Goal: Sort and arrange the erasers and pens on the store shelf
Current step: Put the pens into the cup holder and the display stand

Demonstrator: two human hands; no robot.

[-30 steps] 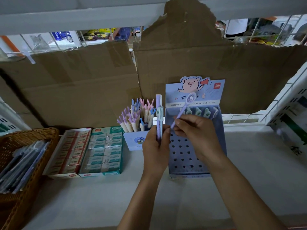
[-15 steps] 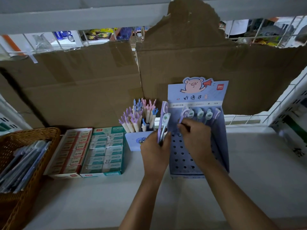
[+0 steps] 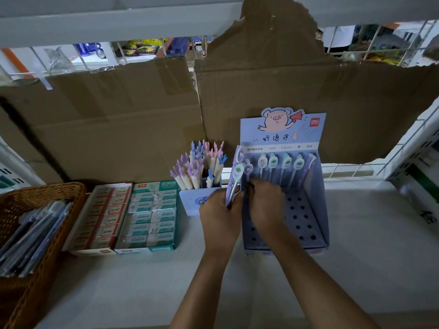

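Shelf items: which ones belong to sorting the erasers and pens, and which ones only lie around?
Belong to the job:
- pig display box
- pens in left hand
- red eraser box
- green eraser box
- pen cup

Just lying about:
- wicker basket
- cardboard backing

On the shelf (image 3: pixel 356 269) I log: pen display box (image 3: pixel 282 138) at 1 o'clock, six pens (image 3: pixel 286 162) in its back row. My left hand (image 3: pixel 219 217) grips two pens (image 3: pixel 234 184); right hand (image 3: pixel 267 203) sits inside the box. Eraser boxes (image 3: pixel 133 214) and wicker basket (image 3: pixel 35 193) at 9 o'clock.
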